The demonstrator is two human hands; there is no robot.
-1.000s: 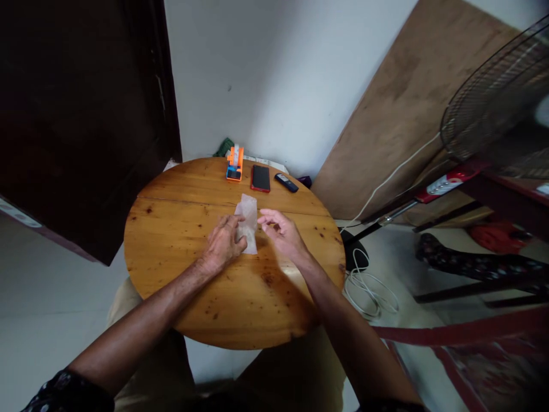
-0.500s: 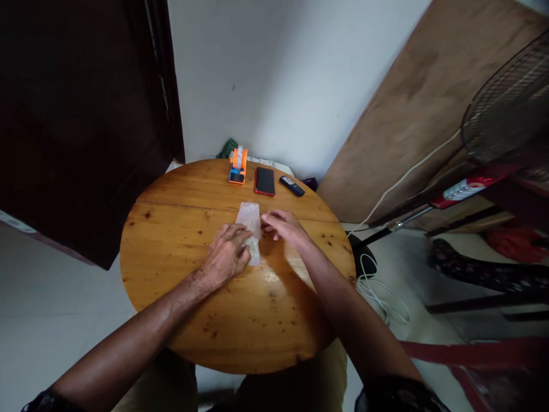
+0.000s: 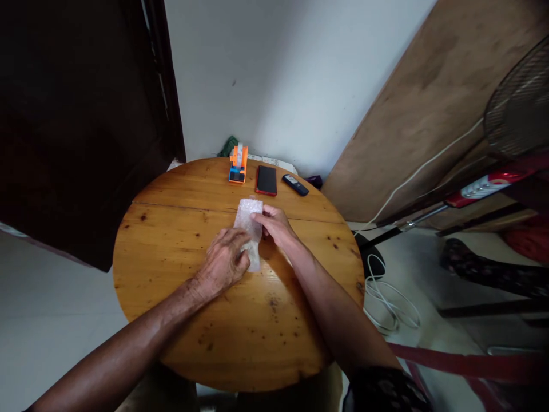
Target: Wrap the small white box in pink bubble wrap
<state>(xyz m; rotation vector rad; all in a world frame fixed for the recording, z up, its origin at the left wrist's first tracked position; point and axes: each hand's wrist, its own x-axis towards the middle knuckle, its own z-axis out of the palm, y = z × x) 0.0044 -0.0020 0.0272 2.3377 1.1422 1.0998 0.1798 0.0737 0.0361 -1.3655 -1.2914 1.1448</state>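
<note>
A narrow bubble-wrap packet lies on the round wooden table in front of me; what it wraps, if anything, I cannot make out. My left hand rests over its lower left side, palm down, with the fingers lying across the wrap and the thumb apart. My right hand pinches the packet's upper right edge, thumb on top and fingers at the side, partly hidden underneath.
An orange and blue tape dispenser stands at the table's far side. Beside it lie a black phone with a red edge and a dark remote control. A standing fan and a loose white cable are on the right.
My right hand has moved left, from beside the packet onto its upper right edge, and has closed on it. The left hand stays on the wrap. The view has shifted slightly.
</note>
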